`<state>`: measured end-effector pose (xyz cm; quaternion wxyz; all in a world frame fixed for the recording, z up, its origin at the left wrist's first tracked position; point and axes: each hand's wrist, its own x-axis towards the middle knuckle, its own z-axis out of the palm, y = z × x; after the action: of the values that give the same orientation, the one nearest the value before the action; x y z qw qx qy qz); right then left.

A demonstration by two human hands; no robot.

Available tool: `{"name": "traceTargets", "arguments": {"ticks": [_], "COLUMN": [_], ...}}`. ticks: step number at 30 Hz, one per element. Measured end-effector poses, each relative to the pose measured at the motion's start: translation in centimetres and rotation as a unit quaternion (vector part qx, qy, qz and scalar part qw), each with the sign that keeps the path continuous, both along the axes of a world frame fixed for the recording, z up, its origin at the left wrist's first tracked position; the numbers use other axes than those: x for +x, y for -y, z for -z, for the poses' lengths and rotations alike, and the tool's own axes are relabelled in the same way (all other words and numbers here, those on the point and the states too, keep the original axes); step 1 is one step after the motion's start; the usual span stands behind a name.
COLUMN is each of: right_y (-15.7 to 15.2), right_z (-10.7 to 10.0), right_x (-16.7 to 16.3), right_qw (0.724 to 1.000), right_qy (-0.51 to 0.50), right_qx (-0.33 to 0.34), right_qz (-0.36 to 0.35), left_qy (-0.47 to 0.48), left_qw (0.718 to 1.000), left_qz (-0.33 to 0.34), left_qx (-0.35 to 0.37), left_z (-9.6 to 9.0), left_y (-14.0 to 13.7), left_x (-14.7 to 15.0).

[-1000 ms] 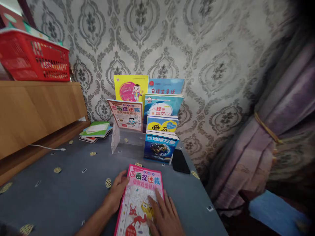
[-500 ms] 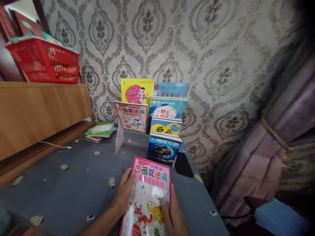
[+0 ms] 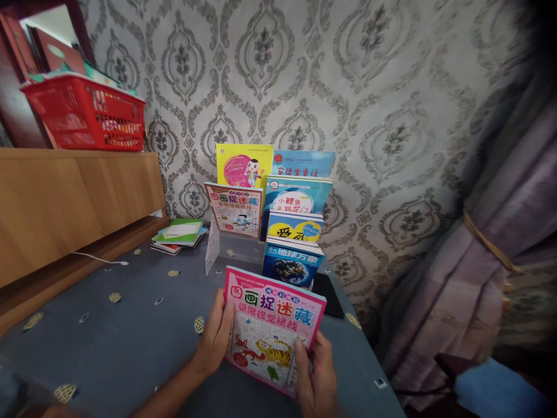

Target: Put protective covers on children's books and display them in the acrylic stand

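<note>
A pink-bordered picture book (image 3: 270, 331) with a fox and a tiger on its cover is held up by both hands, tilted back toward me. My left hand (image 3: 216, 334) grips its left edge. At the lower right edge, my right hand (image 3: 317, 371) closes on it, thumb on the cover. Just beyond stands a clear tiered book rack (image 3: 212, 249). Its left side holds a yellow book (image 3: 224, 159) and a brown-bordered picture book (image 3: 237, 212); the right side holds several blue-toned books, in front the one with a globe (image 3: 289, 270).
A dark phone-like slab (image 3: 328, 296) lies right of the rack. Several thin books (image 3: 178, 232) are stacked left of it, near a white cable (image 3: 102, 259). A red basket (image 3: 87, 113) stands on a wooden cabinet (image 3: 78, 197). A curtain (image 3: 470, 302) hangs at right.
The pink-bordered book has been raised and tipped more upright, turning to show more of its cover. My right hand has shifted from over its cover to its lower right edge.
</note>
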<state>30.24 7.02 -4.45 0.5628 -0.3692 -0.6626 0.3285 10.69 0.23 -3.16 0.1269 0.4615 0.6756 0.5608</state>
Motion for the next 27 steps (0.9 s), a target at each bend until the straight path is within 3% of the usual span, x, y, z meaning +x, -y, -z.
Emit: {"name": "traceTargets", "arguments": {"ticks": [3, 5, 8, 12, 16, 21, 24, 27], "right_y": [-0.1, -0.5, -1.1, -1.1, -0.7, -1.2, -2.2, -3.8], "right_z": [0.8, 0.8, -0.1, -2.5, -4.0, -4.0, -4.7, -6.7], "right_x": [1.1, 2.2, 3.4, 2.6, -0.7, -3.9, -4.8, -5.9], "right_qw": [0.998, 0.993, 0.982, 0.978, 0.981, 0.979, 0.968, 0.951], "right_qy": [0.045, 0.083, 0.132, 0.147, 0.1, 0.077, 0.085, 0.1], "right_qx": [0.041, 0.08, 0.12, 0.119, 0.129, 0.144, 0.198, 0.265], "right_qz": [-0.022, -0.037, -0.059, -0.091, -0.1, -0.124, -0.125, -0.123], "left_qy": [0.028, 0.002, -0.06, -0.095, -0.071, -0.024, -0.019, -0.045], "left_qw": [0.999, 0.999, 0.993, 0.985, 0.991, 0.997, 0.994, 0.986], "left_qz": [-0.015, 0.011, 0.076, 0.125, 0.109, 0.063, 0.044, 0.017], "left_qx": [-0.039, -0.053, -0.071, -0.075, -0.019, 0.048, 0.1, 0.159], "left_z": [1.6, 1.2, -1.0, -4.0, -4.5, -3.5, -3.9, -5.5], "left_y": [1.3, 2.2, 3.3, 2.9, 0.4, -3.1, -4.2, -5.3], "left_x": [-0.8, -1.3, -2.0, -2.9, -4.7, -6.9, -7.7, -8.9]}}
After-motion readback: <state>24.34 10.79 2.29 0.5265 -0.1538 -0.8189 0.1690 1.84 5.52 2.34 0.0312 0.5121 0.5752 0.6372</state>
